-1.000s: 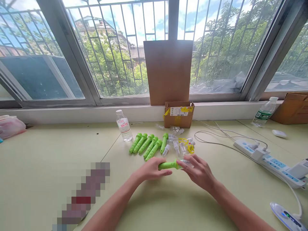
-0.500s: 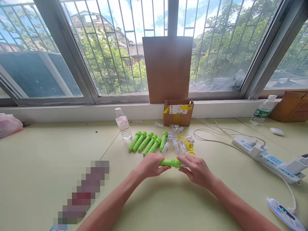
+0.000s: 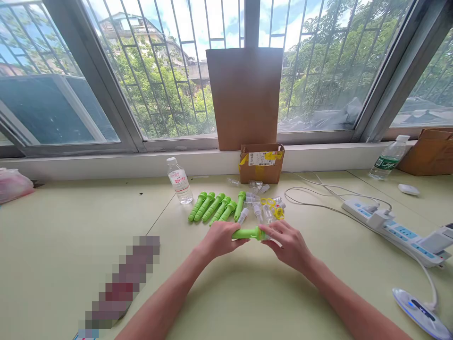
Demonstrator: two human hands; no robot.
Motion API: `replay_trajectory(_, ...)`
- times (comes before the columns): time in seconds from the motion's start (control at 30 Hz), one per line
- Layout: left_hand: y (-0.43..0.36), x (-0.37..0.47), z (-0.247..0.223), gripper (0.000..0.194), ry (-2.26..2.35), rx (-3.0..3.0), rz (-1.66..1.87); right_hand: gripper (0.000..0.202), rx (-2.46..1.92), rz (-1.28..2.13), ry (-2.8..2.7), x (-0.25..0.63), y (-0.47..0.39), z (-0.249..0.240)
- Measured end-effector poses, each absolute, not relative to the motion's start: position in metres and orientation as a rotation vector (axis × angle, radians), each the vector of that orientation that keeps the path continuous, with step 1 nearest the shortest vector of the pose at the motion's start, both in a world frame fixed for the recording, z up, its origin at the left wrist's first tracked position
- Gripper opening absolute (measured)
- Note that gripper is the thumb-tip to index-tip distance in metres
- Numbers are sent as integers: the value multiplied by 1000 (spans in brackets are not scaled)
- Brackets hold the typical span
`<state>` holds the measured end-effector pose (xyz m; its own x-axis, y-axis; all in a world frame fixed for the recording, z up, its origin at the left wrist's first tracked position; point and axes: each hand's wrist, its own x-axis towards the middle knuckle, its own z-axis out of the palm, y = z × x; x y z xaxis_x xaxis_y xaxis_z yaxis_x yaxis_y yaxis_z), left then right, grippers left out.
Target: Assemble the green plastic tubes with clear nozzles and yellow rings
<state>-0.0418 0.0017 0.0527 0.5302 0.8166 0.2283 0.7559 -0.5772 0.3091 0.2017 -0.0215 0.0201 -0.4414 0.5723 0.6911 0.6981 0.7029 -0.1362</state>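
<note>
While the left hand [image 3: 220, 240] curls its fingers firmly round a green tube [image 3: 246, 233], the right hand [image 3: 290, 242] pinches a clear piece [image 3: 265, 235] at its collar, above the worktop [image 3: 212, 293]; how fully they are joined, I cannot tell. Beyond lie six more tubes [image 3: 213, 207], none in hand, beside loose clear bottles [image 3: 257, 215] and yellow rings [image 3: 279, 209], so most parts look unhandled. A power strip [image 3: 405, 232] sits towards the right edge. By the far edge stand a water bottle [image 3: 180, 184] and a box [image 3: 261, 174], then cardboard [image 3: 247, 94] against barred windows [image 3: 251, 28].
</note>
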Motion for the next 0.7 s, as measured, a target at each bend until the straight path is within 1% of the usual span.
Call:
replay_trajectory(0.1, 0, -48, 59, 47, 1237, 2278, 429, 34, -874, -421, -2156, 202, -23, 23)
replay_trajectory(0.17, 0, -50, 62, 51, 1151, 2082, 354, 41, -827, -491, -2156, 204, -25, 25)
replay_trajectory(0.23, 0, -50, 63, 53, 1088, 2010, 339, 42, -801, -521, -2166, 207, -26, 27)
replay_trajectory(0.4, -3, -45, 60, 54, 1201, 2201, 474, 32, -777, -547, -2224, 213, -26, 28)
replay_trajectory(0.57, -4, -39, 57, 55, 1282, 2448, 525, 29, -804, -559, -2245, 215, -27, 26)
replay_trajectory(0.7, -4, -38, 54, 51, 1313, 2582, 540, 29, -854, -452, -2271, 215, -28, 28)
